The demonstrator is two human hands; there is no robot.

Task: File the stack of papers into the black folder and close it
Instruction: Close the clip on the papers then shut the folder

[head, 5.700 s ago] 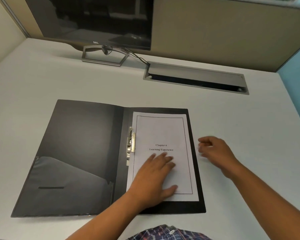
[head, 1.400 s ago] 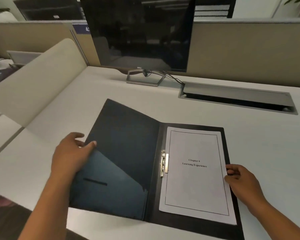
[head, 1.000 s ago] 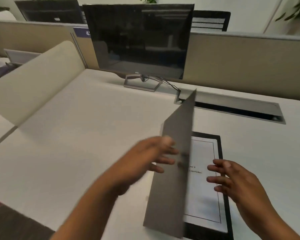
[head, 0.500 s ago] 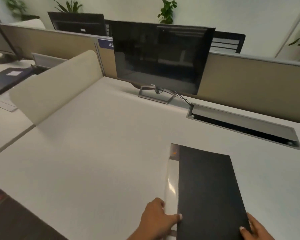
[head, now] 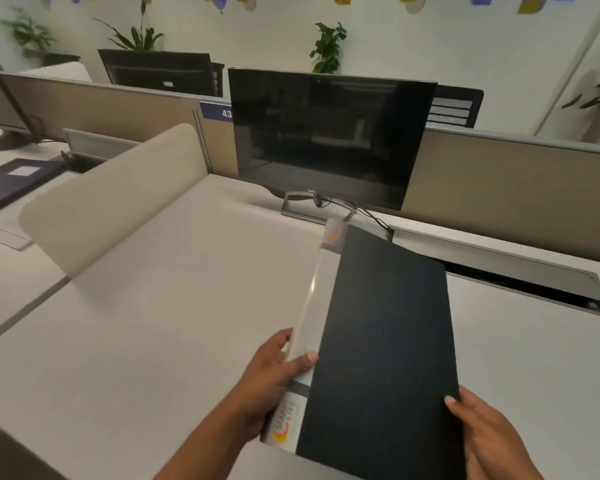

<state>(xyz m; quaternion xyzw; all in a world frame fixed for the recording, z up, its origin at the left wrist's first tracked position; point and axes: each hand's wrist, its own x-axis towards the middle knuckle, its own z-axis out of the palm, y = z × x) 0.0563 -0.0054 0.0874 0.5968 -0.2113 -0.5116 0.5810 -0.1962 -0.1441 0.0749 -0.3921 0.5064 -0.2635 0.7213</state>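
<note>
Fingers (head: 307, 357) of the left hand (head: 267, 382) closing on the pale spine edge of the black folder (head: 385, 348), thumb lying on top; fingers of the right hand (head: 489, 434) gripping its near right corner, thumb on the cover. Holding the folder shut, apparently lifted and tilted above the table (head: 160, 323), near end low toward the body, far end pointing at the monitor (head: 329, 136). Papers not showing, presumably clamped inside. Judging the risks: tipping the open edge down and letting loose sheets slide out if the clip is not gripping them; slackening the right thumb and letting the cover spring open. Swinging the far corner forward and catching the monitor's cable (head: 368, 216) or the cable tray lid (head: 499, 265) just behind. Leaving the curved divider (head: 118, 192) on the left well apart, not in the way.
</note>
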